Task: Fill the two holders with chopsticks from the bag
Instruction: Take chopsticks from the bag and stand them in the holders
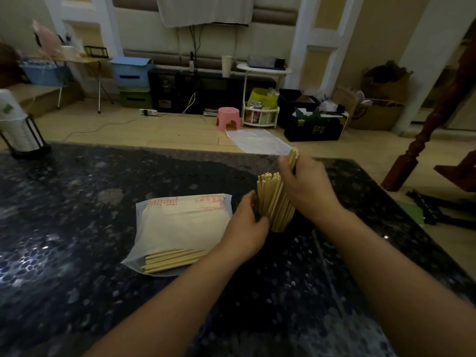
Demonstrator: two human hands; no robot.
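Observation:
A white plastic bag (pixel 180 225) with red print lies on the dark stone counter (pixel 77 228), with several pale chopsticks (pixel 172 260) sticking out of its near open end. To its right stands a bundle of chopsticks (pixel 274 202) upright in a holder, which is mostly hidden behind my hands. My left hand (pixel 244 230) curls around the lower left of that bundle and holder. My right hand (pixel 306 186) grips a second small bunch of chopsticks (pixel 293 157) just behind and above the bundle. A second holder is not visible.
A black wire rack with stacked paper cups (pixel 18 127) stands at the counter's far left corner. A clear plastic sheet (pixel 257 141) lies past the far edge. Beyond are a pink stool (pixel 228 122), boxes and a wooden stair post (pixel 425 135) on the right.

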